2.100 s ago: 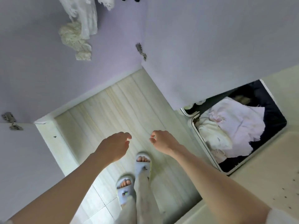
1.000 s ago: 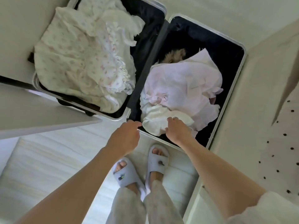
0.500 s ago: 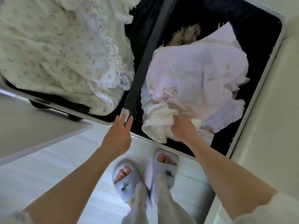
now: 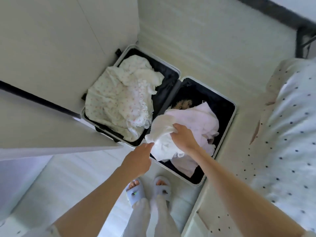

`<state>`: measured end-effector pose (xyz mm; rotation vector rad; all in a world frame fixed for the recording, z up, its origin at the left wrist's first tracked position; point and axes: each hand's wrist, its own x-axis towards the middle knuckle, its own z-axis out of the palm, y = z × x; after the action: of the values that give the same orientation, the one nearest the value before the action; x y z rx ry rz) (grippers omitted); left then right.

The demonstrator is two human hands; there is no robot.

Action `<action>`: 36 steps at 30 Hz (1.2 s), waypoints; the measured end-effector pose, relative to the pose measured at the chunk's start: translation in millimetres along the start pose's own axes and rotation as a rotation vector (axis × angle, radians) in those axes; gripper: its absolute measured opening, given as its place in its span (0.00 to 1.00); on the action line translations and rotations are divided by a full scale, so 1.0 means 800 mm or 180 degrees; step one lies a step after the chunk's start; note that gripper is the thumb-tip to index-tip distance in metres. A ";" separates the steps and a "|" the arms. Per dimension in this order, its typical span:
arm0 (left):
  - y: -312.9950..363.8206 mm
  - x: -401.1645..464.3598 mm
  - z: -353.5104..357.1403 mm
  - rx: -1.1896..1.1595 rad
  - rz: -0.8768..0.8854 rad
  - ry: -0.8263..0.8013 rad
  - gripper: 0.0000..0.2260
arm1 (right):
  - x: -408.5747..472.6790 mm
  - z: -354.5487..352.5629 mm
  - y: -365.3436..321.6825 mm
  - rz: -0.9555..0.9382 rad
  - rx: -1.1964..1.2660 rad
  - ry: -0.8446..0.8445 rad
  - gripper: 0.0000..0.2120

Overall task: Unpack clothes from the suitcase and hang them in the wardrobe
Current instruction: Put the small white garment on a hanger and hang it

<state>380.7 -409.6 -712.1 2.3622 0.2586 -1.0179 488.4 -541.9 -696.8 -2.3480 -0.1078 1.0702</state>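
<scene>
- Open hard-shell suitcase [image 4: 235,106] lying flat on the floor [image 4: 196,40], both halves face up, so that every garment can be reached from above without digging.
- Left half tucked against the foot of a pale wardrobe door [image 4: 51,48]; filled by a crumpled cream floral garment [image 4: 116,103] with frilled edging, untouched for now.
- Right half holding a pale pink garment [image 4: 196,117] spread over the dark lining, with a tuft of brown fur [image 4: 183,105] showing at its far edge; too little in view to name what that belongs to.
- White garment [image 4: 160,134] bunched and raised above the near edge of the right half, its lower folds trailing towards the pink one; probably lifted by one gathered handful to free it from the pile beneath.
- Right hand [image 4: 183,137] clenched around the top of that white garment, fingers buried in the cloth.
- Left hand [image 4: 138,161] reaching in with fingers extended, tips just at the garment's lower edge; touching or merely beside it, cannot tell. Holding nothing. Likely placed to catch the loose end and shake it out.
- Slippered feet [image 4: 148,189] planted at the near rim of the suitcase.
- Polka-dot bedding [image 4: 290,117] along the right edge.
- No brand, label or legible writing anywhere in view.
</scene>
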 end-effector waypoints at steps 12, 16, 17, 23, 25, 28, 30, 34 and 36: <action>0.063 -0.240 -0.139 -0.1438 -0.0280 0.1054 0.33 | -0.227 -0.150 -0.228 -0.0726 0.0092 -0.0971 0.08; 0.051 -0.324 -0.130 -0.2161 -0.0448 0.1361 0.31 | -0.311 -0.140 -0.296 -0.1141 -0.0323 -0.1753 0.09; 0.047 -0.345 -0.126 -0.2386 -0.0463 0.1435 0.31 | -0.328 -0.132 -0.311 -0.1236 -0.0404 -0.1864 0.07; -0.013 -0.467 -0.102 -0.3047 -0.0888 0.2400 0.12 | -0.410 -0.024 -0.401 -0.1521 -0.0436 -0.2214 0.11; -0.048 -0.507 -0.090 -0.3216 -0.1234 0.2858 0.09 | -0.431 0.013 -0.434 -0.1131 0.0083 -0.2480 0.05; -0.102 -0.569 -0.074 -0.3683 -0.1662 0.3657 0.01 | -0.454 0.064 -0.491 -0.0416 0.1022 -0.2930 0.13; -0.134 -0.608 -0.068 -0.3698 -0.1818 0.3972 0.03 | -0.470 0.098 -0.529 -0.0224 0.1353 -0.2974 0.19; -0.179 -0.690 -0.067 -0.4070 -0.1224 0.4054 0.15 | -0.527 0.163 -0.591 -0.0211 0.1474 -0.3026 0.15; -0.199 -0.718 -0.070 -0.4224 -0.0628 0.3833 0.28 | -0.560 0.186 -0.617 0.0139 0.1726 -0.3482 0.14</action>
<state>-43.7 -224.0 -333.3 1.3398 1.1558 0.5976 150.9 -188.2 -220.3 -1.1080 -0.1383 1.9828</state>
